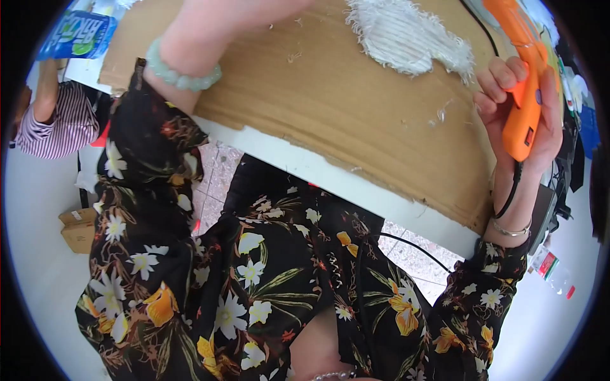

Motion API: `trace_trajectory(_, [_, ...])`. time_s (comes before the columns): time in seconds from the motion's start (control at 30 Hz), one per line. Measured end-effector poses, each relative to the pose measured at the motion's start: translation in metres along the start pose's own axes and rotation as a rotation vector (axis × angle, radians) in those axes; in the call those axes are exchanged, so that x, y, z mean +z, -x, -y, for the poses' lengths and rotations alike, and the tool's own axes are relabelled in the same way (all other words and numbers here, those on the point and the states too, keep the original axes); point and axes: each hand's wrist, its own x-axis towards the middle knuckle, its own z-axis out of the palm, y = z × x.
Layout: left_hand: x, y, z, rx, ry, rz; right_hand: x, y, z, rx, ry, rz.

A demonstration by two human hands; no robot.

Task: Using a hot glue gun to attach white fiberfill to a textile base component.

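Note:
My right hand (548, 127) is wrapped round an orange hot glue gun (522, 117), with the fingers curled at its trigger. From the gun's rear end a black cord runs down past my wrist. Its front part reaches toward the top right rim of the picture. My left hand (235, 16) is over the far left part of a cardboard sheet (318, 114), and its fingers are cut off by the upper edge. Between my hands, nearer the right one, a frayed white piece of ribbed cloth (410, 38) lies on the cardboard, touched by neither visible hand part.
The cardboard covers a white table (356, 197) whose edge faces me. At the far left is a blue-labelled bottle (79, 33); another person in a striped top (57, 120) sits beyond. A clear bottle (554, 273) and a brown box (77, 228) are lower down. Loose threads dot the cardboard.

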Motion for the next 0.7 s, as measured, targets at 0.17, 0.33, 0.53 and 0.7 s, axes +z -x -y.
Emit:
trace_trajectory(0.17, [0.024, 0.004, 0.036, 0.583, 0.15, -0.162, -0.015, 0.001, -0.001, -0.009, 0.442, -0.206])
trace_trajectory(0.33, [0.03, 0.02, 0.011, 0.235, -0.37, 0.075, -0.017, -0.003, -0.001, -0.027, 0.692, -0.102])
trace_trajectory(0.53, [0.035, 0.019, 0.012, 0.295, -0.529, 0.077, -0.008, -0.008, -0.01, 0.026, 0.808, -0.117])
trace_trajectory(0.7, [0.037, 0.014, 0.017, 0.447, -0.517, 0.011, -0.005, -0.008, -0.017, 0.009, 0.803, -0.053])
